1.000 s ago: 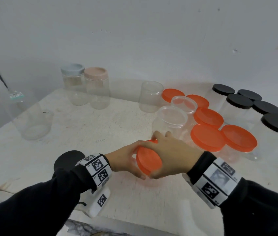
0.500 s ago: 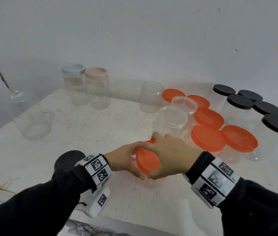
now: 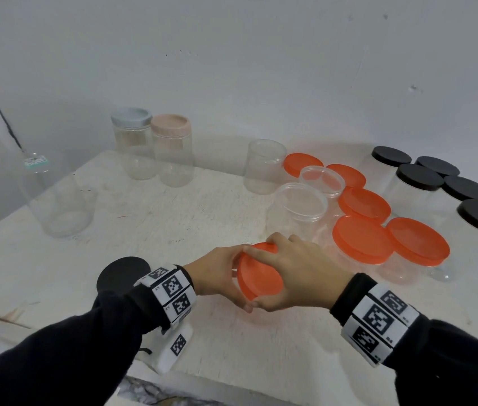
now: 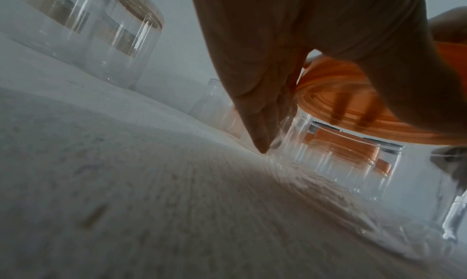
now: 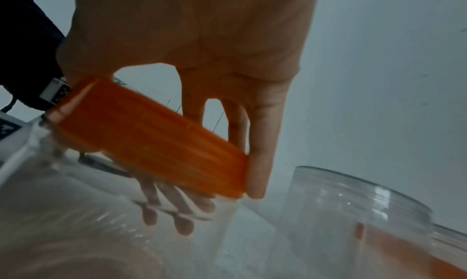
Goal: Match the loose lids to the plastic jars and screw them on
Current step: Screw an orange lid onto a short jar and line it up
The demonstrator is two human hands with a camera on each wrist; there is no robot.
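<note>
An orange lid sits tilted on a clear plastic jar near the table's front edge. My right hand grips the lid's rim, with fingers over its far edge and the thumb at its near edge. From the left side my left hand wraps around the jar's wall below the lid. Its fingers show through the clear plastic. In the head view both hands hide the jar itself.
Two open wide jars and a taller open jar stand behind. Orange-lidded jars and black-lidded jars fill the right. Blue-lidded and pink-lidded jars stand at the back left, a big clear jar at left, a loose black lid by my left wrist.
My right hand has turned slightly on the orange lid. The left hand and the jar have stayed in place.
</note>
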